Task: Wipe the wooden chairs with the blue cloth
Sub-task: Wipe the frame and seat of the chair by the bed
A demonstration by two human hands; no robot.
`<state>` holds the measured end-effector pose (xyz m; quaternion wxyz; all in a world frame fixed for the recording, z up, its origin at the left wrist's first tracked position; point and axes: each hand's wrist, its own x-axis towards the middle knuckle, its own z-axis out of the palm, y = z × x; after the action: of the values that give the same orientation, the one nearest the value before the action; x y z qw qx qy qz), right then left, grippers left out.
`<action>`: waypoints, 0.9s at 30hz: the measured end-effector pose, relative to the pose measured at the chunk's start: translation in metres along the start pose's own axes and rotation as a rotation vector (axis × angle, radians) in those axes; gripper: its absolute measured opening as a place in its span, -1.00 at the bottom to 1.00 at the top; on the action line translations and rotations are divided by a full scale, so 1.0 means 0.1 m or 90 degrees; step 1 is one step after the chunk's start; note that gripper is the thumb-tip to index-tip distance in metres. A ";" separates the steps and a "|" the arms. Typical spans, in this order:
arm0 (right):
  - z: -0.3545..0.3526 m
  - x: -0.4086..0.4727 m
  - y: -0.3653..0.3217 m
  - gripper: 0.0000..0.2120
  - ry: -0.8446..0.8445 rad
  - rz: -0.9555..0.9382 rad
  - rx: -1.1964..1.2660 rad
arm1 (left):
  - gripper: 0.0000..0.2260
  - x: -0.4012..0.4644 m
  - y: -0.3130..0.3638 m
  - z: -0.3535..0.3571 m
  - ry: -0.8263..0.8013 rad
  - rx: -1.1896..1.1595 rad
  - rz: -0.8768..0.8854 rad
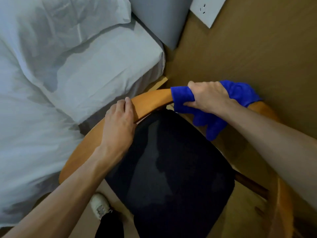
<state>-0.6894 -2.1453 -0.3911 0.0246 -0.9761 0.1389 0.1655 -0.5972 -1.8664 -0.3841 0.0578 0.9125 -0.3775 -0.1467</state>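
Note:
A wooden chair with a curved orange-brown backrest rail [152, 100] and a black padded seat [171, 169] fills the middle of the head view. My right hand [209, 98] is closed around the blue cloth [202, 117], which is wrapped over the top of the rail at its far side; a loose end of the cloth hangs down below the rail. My left hand [120, 122] rests on the rail's left part, fingers laid over the wood and gripping it, a short gap left of the cloth.
A bed with white sheets and a pillow [60, 66] lies close along the chair's left side. A brown wall [257, 48] with a white socket plate [207, 9] stands right behind the chair. My white shoe [100, 206] is on the floor below.

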 end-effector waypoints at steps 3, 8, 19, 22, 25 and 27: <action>-0.05 -0.14 0.13 -0.57 0.004 0.062 -0.028 | -0.26 0.01 0.00 -0.05 -0.032 0.020 0.000; -0.07 -0.54 0.43 -0.50 0.039 0.160 -0.021 | -0.26 0.03 0.02 -0.12 -0.065 0.038 -0.006; 0.29 -1.62 0.78 -0.42 0.219 0.424 0.176 | -0.21 -0.05 0.75 0.02 -0.031 0.179 0.158; 0.52 -2.00 0.81 -0.42 0.225 0.507 0.242 | -0.18 -0.07 1.17 0.12 -0.018 0.161 0.228; 0.80 -2.39 0.79 -0.46 0.202 0.574 0.271 | -0.18 -0.16 1.59 0.23 -0.025 0.144 0.313; 0.97 -2.63 0.72 -0.50 0.182 0.605 0.288 | -0.18 -0.26 1.82 0.30 -0.035 0.143 0.360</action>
<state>-0.9789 -2.1361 -0.3960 0.1378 -0.7890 0.5986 -0.0101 -0.7463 -1.9772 -0.3677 -0.0152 0.7673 -0.6321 -0.1069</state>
